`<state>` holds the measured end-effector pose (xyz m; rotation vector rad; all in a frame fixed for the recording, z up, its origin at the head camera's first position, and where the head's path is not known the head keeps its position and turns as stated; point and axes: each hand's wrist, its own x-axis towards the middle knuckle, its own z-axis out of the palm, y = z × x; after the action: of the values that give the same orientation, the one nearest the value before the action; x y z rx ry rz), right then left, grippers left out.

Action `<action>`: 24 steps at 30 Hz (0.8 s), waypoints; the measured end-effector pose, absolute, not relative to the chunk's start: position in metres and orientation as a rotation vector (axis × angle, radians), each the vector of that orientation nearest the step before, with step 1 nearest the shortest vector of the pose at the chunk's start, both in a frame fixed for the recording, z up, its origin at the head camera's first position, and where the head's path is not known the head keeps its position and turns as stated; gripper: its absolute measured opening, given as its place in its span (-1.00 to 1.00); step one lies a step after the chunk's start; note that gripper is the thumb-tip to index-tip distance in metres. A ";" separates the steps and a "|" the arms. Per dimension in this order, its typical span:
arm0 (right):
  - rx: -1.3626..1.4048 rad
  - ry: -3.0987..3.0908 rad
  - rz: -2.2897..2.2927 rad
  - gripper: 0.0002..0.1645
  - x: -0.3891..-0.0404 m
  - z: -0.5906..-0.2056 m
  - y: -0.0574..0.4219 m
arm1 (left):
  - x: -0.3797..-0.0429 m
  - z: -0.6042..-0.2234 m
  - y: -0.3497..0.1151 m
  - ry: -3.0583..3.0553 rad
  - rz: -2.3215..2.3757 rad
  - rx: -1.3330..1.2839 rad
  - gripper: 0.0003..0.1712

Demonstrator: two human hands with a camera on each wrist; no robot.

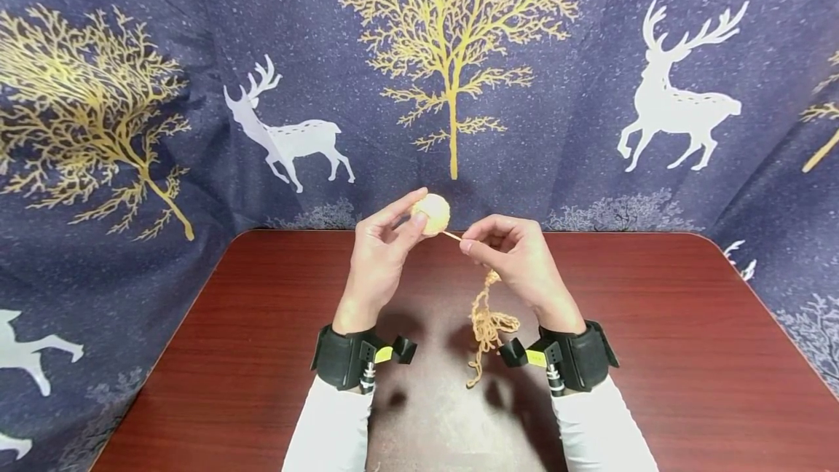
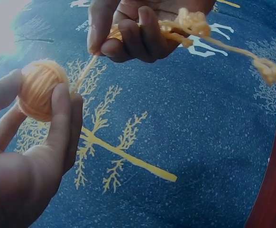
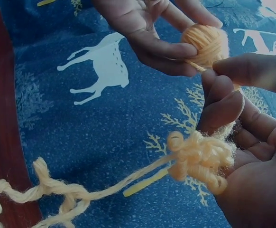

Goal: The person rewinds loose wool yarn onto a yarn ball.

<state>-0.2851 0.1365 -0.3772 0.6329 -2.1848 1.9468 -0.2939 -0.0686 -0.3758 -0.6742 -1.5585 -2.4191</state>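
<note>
My left hand (image 1: pixel 380 257) holds a small, round ball of yellow-orange yarn (image 1: pixel 433 214) between thumb and fingers, raised over the far edge of the table. A short, taut strand (image 1: pixel 452 236) runs from the ball to my right hand (image 1: pixel 514 257), whose thumb and forefinger pinch it. More yarn is bunched in the right palm, seen as a curly clump (image 3: pixel 199 161) in the right wrist view. From there a loose, looped tangle of yarn (image 1: pixel 488 326) hangs below the right hand. Wound strands show on the ball (image 2: pixel 42 90) in the left wrist view.
The reddish-brown table (image 1: pixel 262 326) has a pale, glossy patch toward its front middle. Behind it hangs a dark blue cloth (image 1: pixel 406 130) printed with white deer and golden trees. Black straps with small cameras (image 1: pixel 347 357) circle both wrists.
</note>
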 end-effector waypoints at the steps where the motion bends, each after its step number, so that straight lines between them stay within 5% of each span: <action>1: 0.632 -2.183 1.949 -0.91 -0.285 -0.377 0.137 | -0.294 -0.376 -0.069 -1.541 -2.445 -0.685 -0.57; 24: 0.690 -2.199 1.824 -0.93 -0.283 -0.377 0.132 | -0.298 -0.382 -0.067 -1.734 -1.955 -0.635 -0.56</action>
<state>-0.2834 0.1316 -0.3765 0.6901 -2.1986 1.8242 -0.2985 -0.0669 -0.3825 -0.6354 -1.7338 -1.9546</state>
